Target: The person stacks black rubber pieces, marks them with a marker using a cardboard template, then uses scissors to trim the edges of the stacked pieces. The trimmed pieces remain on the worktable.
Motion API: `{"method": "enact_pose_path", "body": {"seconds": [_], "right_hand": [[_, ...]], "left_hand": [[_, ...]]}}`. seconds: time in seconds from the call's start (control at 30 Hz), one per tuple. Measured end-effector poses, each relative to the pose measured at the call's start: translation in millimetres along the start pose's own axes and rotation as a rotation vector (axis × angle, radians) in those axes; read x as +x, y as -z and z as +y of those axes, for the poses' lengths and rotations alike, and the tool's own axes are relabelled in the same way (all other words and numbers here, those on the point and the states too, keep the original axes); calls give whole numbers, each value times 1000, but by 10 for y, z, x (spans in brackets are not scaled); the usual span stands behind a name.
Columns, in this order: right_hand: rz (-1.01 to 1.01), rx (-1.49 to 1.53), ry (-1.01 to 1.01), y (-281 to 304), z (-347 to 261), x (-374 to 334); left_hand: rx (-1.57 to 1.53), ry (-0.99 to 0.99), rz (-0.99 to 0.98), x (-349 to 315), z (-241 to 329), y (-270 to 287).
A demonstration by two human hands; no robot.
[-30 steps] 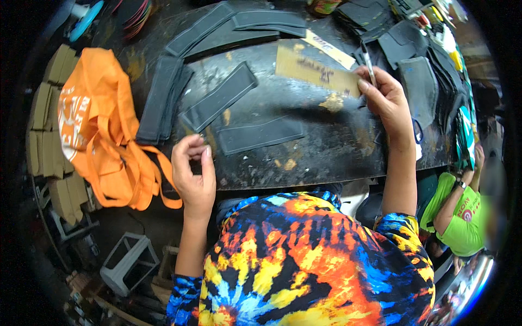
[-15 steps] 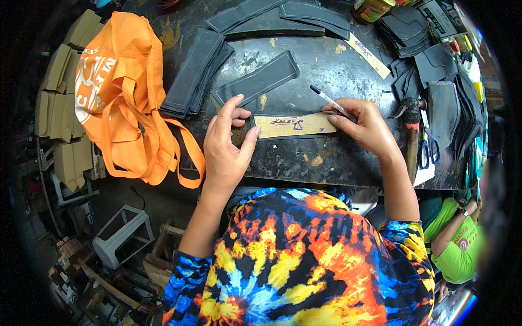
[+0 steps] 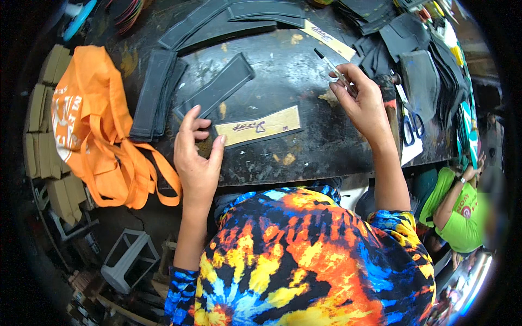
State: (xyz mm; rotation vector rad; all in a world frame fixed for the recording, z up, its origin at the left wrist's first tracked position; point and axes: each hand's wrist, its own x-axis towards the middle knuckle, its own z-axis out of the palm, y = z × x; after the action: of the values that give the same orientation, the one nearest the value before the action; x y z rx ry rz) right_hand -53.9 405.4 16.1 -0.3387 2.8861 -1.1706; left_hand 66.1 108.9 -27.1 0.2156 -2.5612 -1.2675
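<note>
A tan template with handwriting lies on a slightly larger black cut piece, whose dark edge shows around it. My left hand is open at their left end, its thumb tip at the template's edge and its fingers apart. My right hand is lifted off to the upper right of the template, closed round a slim pen with a dark tip pointing up and left. Beyond my left fingers, a single black piece with a pale outline lies slantwise on the dark table.
Left of it stands a stack of black pieces, beside an orange bag. More outlined pieces and another tan template lie at the back. A hammer and scissors are at right; a person in green sits beyond.
My right hand has left the template's right end and moved up with the pen, uncovering that end. My left hand stays by the left end. The whole view has shifted.
</note>
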Motion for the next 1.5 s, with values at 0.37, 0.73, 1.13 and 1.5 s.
{"method": "enact_pose_path", "body": {"seconds": [0.37, 0.73, 1.13, 1.5], "right_hand": [[-216, -18, 108, -357, -156, -274], [-232, 29, 64, -389, -148, -262], [-238, 31, 44, -381, -149, -257], [-238, 22, 28, -388, -159, -235]], "left_hand": [[23, 13, 20, -17, -14, -16], [24, -16, 38, -43, -90, -6], [-9, -20, 40, -7, -47, -8], [15, -25, 43, 9, -49, -17]]}}
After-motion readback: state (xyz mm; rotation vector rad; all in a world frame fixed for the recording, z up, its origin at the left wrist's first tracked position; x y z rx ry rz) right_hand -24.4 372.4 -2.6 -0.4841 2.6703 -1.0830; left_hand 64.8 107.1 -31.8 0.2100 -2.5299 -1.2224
